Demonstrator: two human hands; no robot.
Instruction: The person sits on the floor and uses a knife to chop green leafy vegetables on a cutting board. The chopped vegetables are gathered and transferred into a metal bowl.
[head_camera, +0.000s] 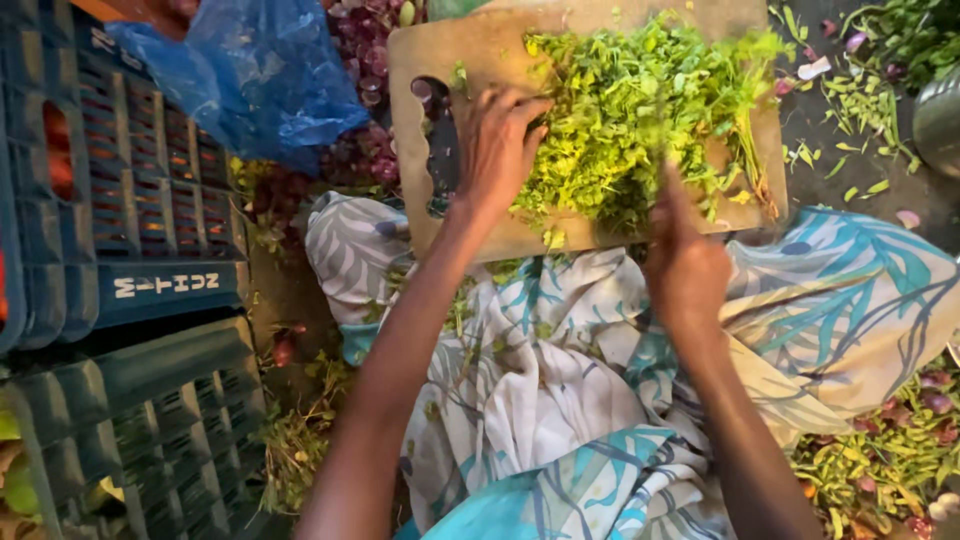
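Nearest, a leaf-print cloth (560, 400) covers the lap. Beyond it, the right hand (685, 265) blurs at the board's near edge; whether its fingers are closed I cannot tell. The left hand (497, 140) presses its fingers together on chopped green herbs (630, 110), stems running toward five o'clock on the wooden cutting board (470, 50). At nine o'clock are blue crates (130, 200); at eleven, a blue plastic bag (260, 70).

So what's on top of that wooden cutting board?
A heap of chopped green leafy herbs covers most of the light wooden cutting board. The left hand presses on the pile; the right hand is blurred at its edge. The board beneath the greens is hidden.
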